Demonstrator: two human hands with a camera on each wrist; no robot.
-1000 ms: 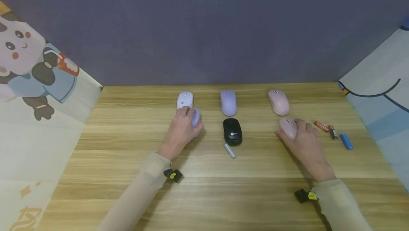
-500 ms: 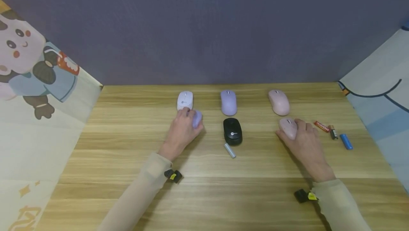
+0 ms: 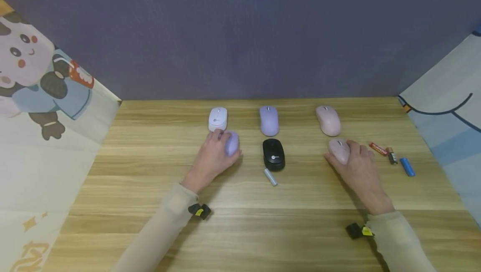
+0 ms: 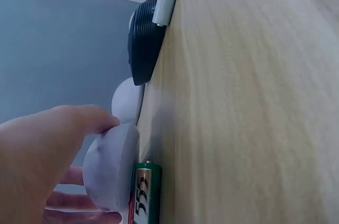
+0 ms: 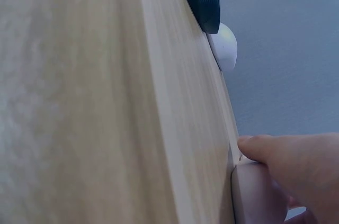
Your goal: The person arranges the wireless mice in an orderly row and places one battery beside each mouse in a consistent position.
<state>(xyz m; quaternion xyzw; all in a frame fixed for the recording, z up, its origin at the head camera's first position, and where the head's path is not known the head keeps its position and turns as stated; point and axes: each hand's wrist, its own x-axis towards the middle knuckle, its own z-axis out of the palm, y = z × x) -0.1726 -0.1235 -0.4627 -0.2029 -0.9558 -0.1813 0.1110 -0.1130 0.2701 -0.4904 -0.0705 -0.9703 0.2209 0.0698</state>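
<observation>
My left hand [image 3: 213, 155] grips a purple computer mouse [image 3: 231, 143] by its sides, just in front of a white mouse [image 3: 218, 118]. In the left wrist view, the thumb and fingers lie on opposite sides of that purple mouse [image 4: 110, 168], and a green battery [image 4: 147, 192] lies close beside it. Over on the right, my right hand [image 3: 361, 173] holds a pink mouse [image 3: 339, 151] on the table. The right wrist view shows the thumb along the pink mouse's edge [image 5: 258, 195]; most of its fingers are hidden there.
Between the hands sit a black mouse [image 3: 273, 155] and a silver battery [image 3: 270, 177]. Behind them are another purple mouse [image 3: 269, 120] and another pink mouse [image 3: 328, 120]. Right of the right hand lie red [image 3: 378, 148], black-and-copper [image 3: 392, 155] and blue [image 3: 407, 166] batteries.
My left hand and the purple mouse have shifted slightly right and toward me, uncovering more of the white mouse. My right hand and its pink mouse have stayed in place.
</observation>
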